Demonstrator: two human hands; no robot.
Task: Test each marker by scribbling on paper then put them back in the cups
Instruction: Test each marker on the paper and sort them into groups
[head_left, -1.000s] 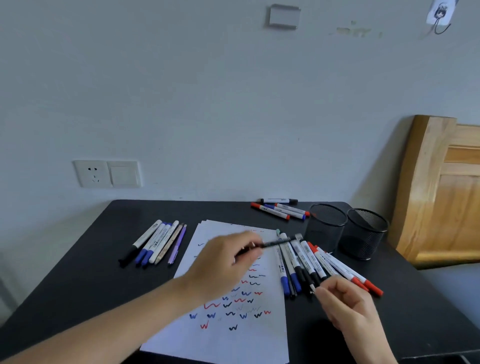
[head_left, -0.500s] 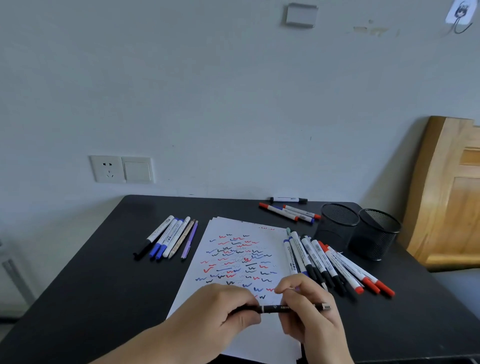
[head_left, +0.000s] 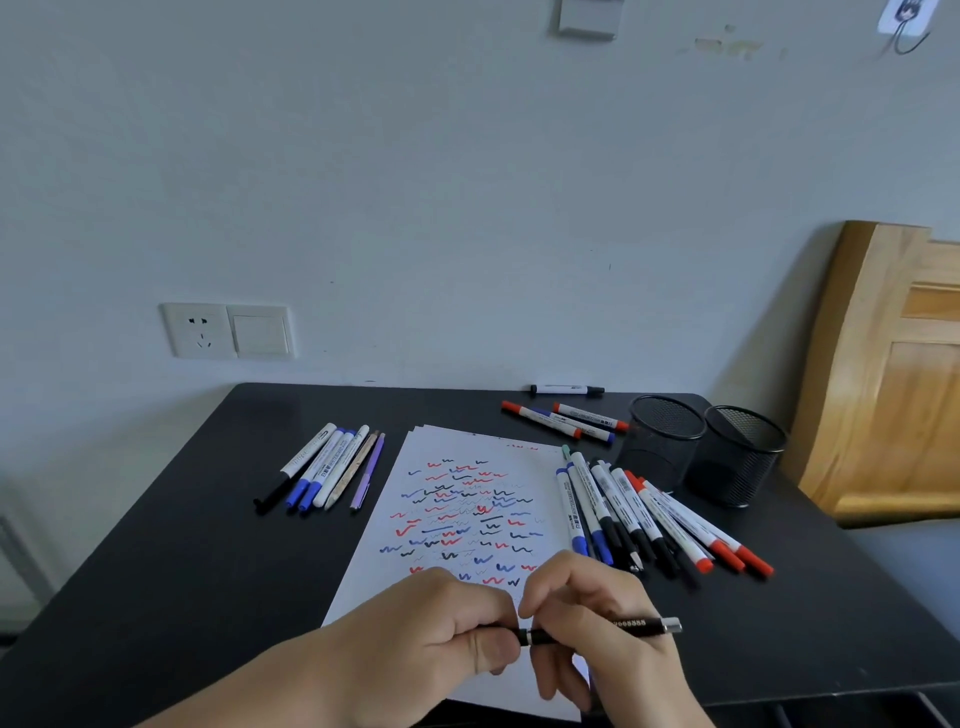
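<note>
The left hand (head_left: 444, 631) pinched one end of a black pen (head_left: 641, 625) and the right hand (head_left: 592, 608) curled round its middle, just over the near end of the paper (head_left: 374, 582). It looked like the uncapping step. Next would come a pull to get the cap off, then a scribble.

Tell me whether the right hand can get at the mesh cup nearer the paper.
Probably yes, once free: the right hand grips the black pen with the left hand. Only the flat marker pile lies between it and the mesh cup, whose open top is unobstructed.
</note>
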